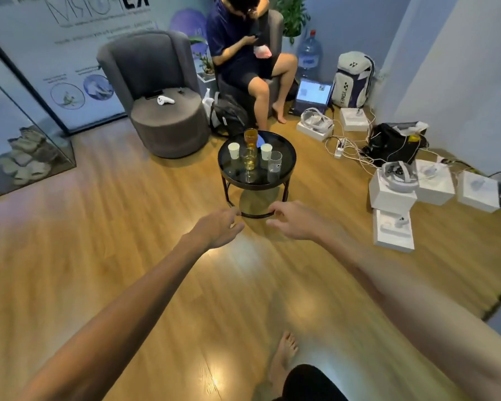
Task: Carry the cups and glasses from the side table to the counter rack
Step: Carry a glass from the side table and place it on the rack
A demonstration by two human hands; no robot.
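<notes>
The right hand [294,221] is blurred, so how its fingers lie is not sure. Both forearms are cut off by the lower edge. On the round side table [287,169] the stemmed glass [249,163] partly hides the amber glass [250,136] behind it. The printed text on the wall banner [78,27] is too blurred to read, and the top edge cuts it.

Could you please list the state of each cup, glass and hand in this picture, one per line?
Left paper cup: upright on the side table, contents not visible.
Right paper cup: upright, contents not visible.
Amber glass: upright, nearly full.
Middle glass: upright, partly filled with pale liquid.
Clear glass: upright, seemingly empty.
Left hand: relaxed, holding nothing.
Right hand: relaxed, holding nothing.
</notes>
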